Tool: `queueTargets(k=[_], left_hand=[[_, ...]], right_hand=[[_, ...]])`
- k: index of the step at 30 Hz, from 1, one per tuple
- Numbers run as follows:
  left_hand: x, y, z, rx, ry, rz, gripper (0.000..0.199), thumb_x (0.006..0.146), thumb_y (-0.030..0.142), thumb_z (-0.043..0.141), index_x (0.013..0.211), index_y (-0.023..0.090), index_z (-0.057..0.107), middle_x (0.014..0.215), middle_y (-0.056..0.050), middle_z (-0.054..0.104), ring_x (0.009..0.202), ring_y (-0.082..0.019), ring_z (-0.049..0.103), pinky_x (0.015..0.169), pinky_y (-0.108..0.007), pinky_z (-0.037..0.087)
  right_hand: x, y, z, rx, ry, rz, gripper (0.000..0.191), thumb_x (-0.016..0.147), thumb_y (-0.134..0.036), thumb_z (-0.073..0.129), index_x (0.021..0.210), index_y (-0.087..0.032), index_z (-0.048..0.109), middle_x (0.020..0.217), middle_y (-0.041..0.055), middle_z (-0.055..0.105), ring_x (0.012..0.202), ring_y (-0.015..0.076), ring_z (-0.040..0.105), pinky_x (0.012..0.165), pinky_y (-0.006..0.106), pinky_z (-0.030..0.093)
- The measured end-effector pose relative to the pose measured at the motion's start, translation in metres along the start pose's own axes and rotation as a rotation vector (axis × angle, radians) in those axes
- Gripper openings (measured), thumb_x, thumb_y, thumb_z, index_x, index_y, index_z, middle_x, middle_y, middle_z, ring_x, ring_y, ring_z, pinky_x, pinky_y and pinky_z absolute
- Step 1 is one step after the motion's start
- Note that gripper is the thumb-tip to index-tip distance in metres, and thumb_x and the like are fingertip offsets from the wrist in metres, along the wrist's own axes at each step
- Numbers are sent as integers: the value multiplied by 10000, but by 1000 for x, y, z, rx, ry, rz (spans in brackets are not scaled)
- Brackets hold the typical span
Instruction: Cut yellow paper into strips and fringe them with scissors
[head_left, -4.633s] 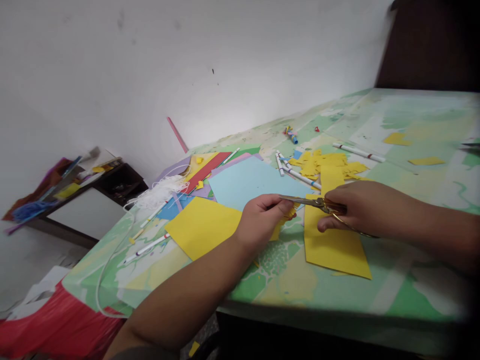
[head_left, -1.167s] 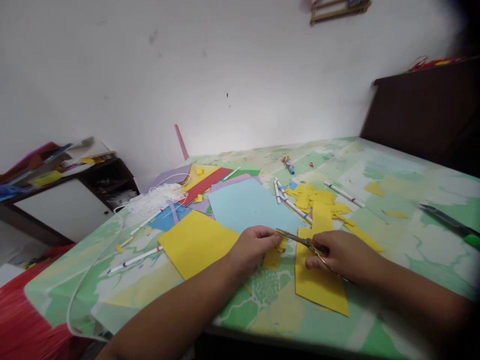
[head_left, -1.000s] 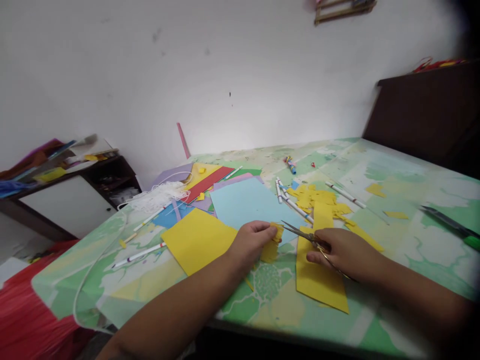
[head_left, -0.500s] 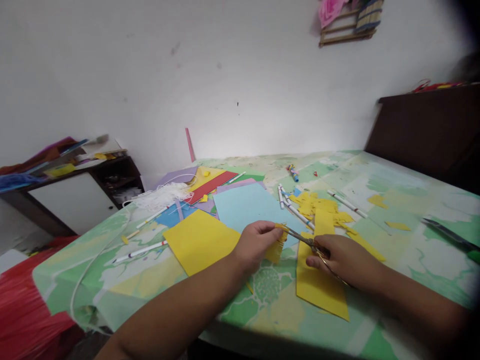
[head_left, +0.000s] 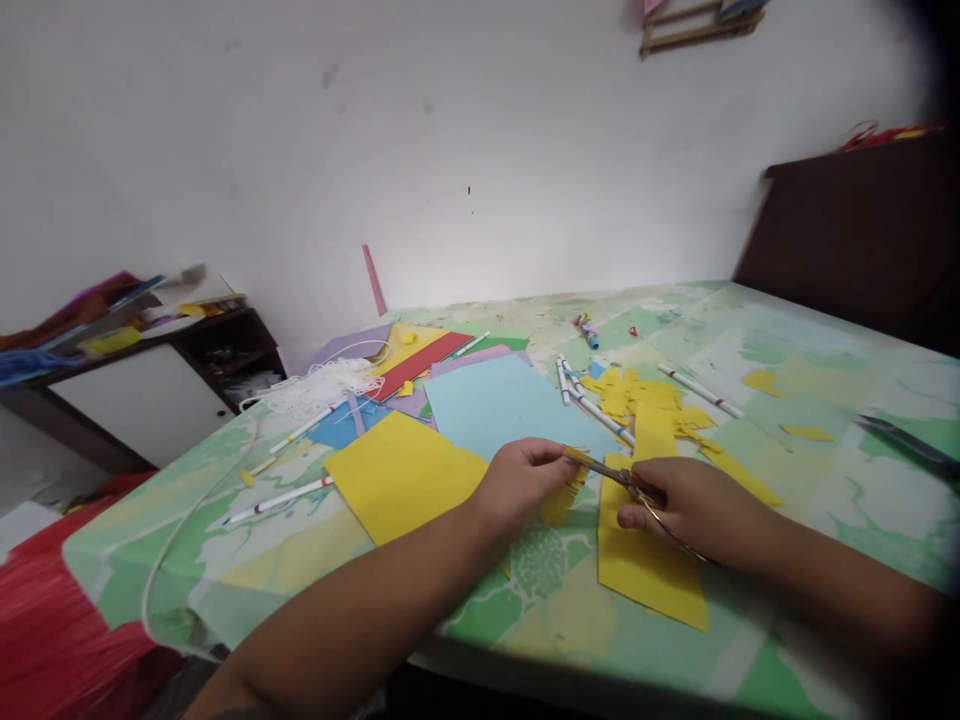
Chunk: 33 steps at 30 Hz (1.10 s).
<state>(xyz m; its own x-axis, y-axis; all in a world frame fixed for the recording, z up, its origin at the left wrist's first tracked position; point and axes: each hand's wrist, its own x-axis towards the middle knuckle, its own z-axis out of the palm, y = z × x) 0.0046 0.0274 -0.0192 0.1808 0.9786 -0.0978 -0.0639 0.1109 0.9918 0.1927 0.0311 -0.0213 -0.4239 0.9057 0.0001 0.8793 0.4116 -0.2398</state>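
Observation:
My left hand (head_left: 525, 487) pinches a small piece of yellow paper (head_left: 561, 505) whose right edge is cut into a fringe. My right hand (head_left: 694, 510) is closed round the handles of a pair of scissors (head_left: 616, 473). The blades point left and meet the upper edge of the fringed piece. Beneath my right hand lies a yellow paper strip (head_left: 645, 580) on the table. A larger yellow sheet (head_left: 405, 475) rests left of my left hand, and a light blue sheet (head_left: 510, 400) lies just beyond it.
Yellow scraps (head_left: 645, 395) are heaped beyond my right hand, with white markers (head_left: 600, 412) beside them. A dark-bladed tool (head_left: 911, 443) lies at the right. White string (head_left: 322, 385) tangles near a red paper strip (head_left: 424, 365) on the patterned tablecloth (head_left: 300, 560).
The view has tilted down slightly and shifted. My left hand still grips the fringed paper, and the scissors stay at its upper edge with little visible movement.

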Motion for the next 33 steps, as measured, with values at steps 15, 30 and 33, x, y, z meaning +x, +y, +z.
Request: queueTargets(k=[15,30,33], left_hand=[[-1,1,0,19,-15,-13,236,550,328,662,681,132,651,637,-32,612,589,-105,514,588,-234,369],[-3,0,-2,15,-40,21,244,565,320,656,698,118,627,652,-31,613,580,-97,517,560,-213,373],[-2,0,-2,-58,-13,19,218,579,290,650,700,113,615,641,-38,612,574,-105,533,565,-226,394]], right_hand=[[-1,2,0,-36,-11,0,416,678,-588,414,562,-189,442,550,21,522,488,123,418,440,235,210],[-3,5,-7,-40,67,-95,371,634,-564,487,587,-198,448,588,16,514,515,135,417,460,242,238],[-2,11,-5,151,62,-187,341,690,-523,446,711,-190,513,667,30,544,578,148,464,510,255,311]])
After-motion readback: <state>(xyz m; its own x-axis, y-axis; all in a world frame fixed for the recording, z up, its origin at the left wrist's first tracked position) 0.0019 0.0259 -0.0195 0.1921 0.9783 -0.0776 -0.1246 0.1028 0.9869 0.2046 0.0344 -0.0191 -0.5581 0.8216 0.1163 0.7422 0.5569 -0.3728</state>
